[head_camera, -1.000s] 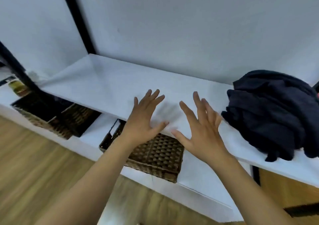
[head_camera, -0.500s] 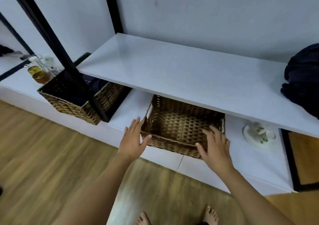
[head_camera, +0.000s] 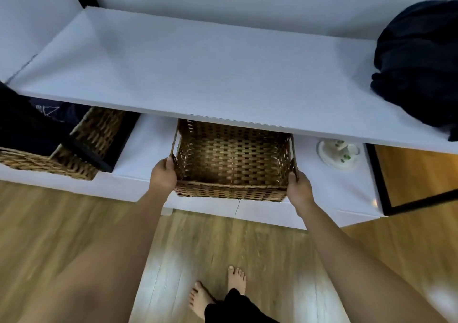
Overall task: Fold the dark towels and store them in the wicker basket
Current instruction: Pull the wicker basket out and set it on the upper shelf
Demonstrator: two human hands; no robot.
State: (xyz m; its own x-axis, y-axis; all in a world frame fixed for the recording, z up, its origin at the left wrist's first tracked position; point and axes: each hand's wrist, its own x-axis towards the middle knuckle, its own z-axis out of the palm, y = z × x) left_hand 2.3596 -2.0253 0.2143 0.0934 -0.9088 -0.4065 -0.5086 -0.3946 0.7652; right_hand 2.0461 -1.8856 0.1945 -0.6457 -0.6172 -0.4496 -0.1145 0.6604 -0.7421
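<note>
An empty brown wicker basket point(head_camera: 233, 191) sits on the low white shelf, half under the upper white shelf point(head_camera: 198, 74). My left hand point(head_camera: 163, 176) grips the basket's left front corner, and my right hand point(head_camera: 299, 188) grips its right front corner. A heap of dark towels point(head_camera: 418, 62) lies unfolded at the right end of the upper shelf, partly cut off by the frame edge.
A second wicker basket point(head_camera: 81, 154) with dark cloth inside stands at the left on the low shelf, behind a black post. A white dish point(head_camera: 339, 154) lies right of the held basket. A black frame point(head_camera: 386, 198) borders the right. Wooden floor and my bare feet point(head_camera: 218, 290) lie below.
My hands dropped from above the upper shelf to the low shelf and closed on the basket's two front corners. The view tilted downward.
</note>
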